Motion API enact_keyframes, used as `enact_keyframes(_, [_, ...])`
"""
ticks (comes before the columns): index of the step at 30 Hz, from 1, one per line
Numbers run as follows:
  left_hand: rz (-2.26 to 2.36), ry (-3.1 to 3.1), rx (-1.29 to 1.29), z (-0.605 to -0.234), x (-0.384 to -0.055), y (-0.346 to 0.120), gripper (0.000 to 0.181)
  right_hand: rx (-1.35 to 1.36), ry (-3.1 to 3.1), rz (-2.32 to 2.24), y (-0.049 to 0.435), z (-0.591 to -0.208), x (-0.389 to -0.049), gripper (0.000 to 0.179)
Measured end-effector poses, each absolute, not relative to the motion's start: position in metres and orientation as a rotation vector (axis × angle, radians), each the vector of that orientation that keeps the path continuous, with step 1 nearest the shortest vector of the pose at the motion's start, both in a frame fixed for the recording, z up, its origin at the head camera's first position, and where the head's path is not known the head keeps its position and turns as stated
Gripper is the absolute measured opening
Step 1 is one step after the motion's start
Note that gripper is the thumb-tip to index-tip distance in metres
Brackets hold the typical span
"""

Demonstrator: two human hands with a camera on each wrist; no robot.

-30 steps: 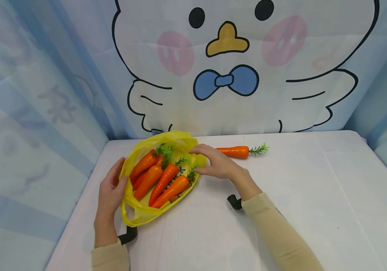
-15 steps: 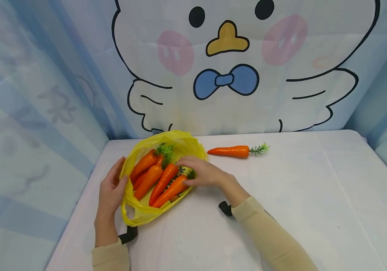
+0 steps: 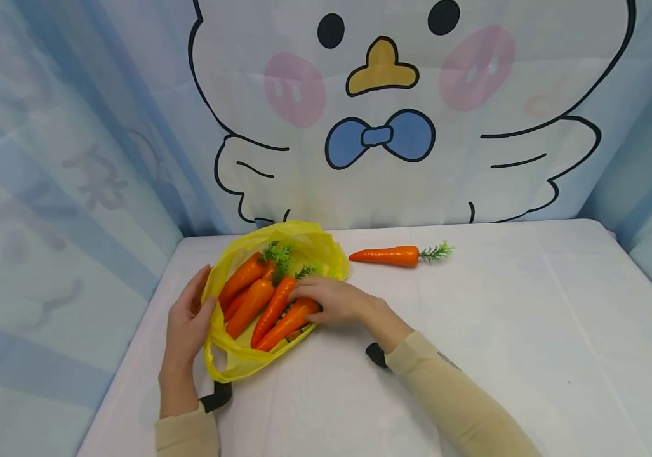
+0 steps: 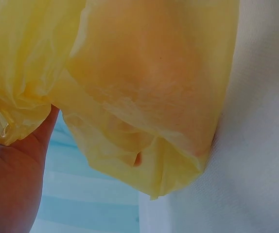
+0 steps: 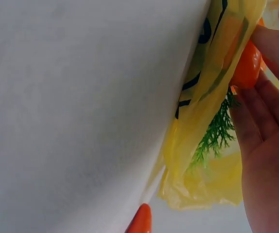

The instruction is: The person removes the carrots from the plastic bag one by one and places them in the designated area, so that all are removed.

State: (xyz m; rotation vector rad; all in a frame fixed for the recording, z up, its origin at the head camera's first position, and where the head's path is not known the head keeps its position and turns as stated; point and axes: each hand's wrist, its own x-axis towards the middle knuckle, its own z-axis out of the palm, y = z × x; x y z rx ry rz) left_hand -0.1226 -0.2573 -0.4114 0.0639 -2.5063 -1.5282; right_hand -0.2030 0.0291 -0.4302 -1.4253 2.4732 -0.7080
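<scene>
A yellow plastic bag (image 3: 317,240) lies on its side, mouth facing me, with several orange carrots (image 3: 251,308) inside. My left hand (image 3: 185,324) holds the bag's left rim between thumb and fingers; in the left wrist view the thin film (image 4: 144,87) covers most of the picture. Reaching into the mouth from the right, my right hand (image 3: 339,301) grips the nearest carrot (image 3: 286,327) by its thick top end. The right wrist view shows thumb and fingers on either side of that carrot (image 5: 248,68), its green leaves (image 5: 217,133) hanging beside the palm.
Another carrot (image 3: 388,256) with leafy green top lies on the white tablecloth (image 3: 503,330), right of the bag. Behind the table hangs a cloth backdrop (image 3: 383,190) with a cartoon print. A pale blue curtain (image 3: 63,254) borders the left side.
My right hand has moved left and down from the bag's right rim into its mouth, and now grips the nearest carrot. The left hand and bag stay in place.
</scene>
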Motion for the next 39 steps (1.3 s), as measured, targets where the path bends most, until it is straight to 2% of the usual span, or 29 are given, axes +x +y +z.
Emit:
enact_keyframes(26, [-1.544,-2.483,0.021,-0.413,-0.123,-0.257,0.055,-1.328,2.417,-0.61,0.024,-0.425,-0.203,0.04])
enact_keyframes(39, [-1.529,-2.506,0.06,-0.412,-0.121,-0.256,0.056,-1.286,2.452,-0.756,0.04,-0.401,-0.207,0.04])
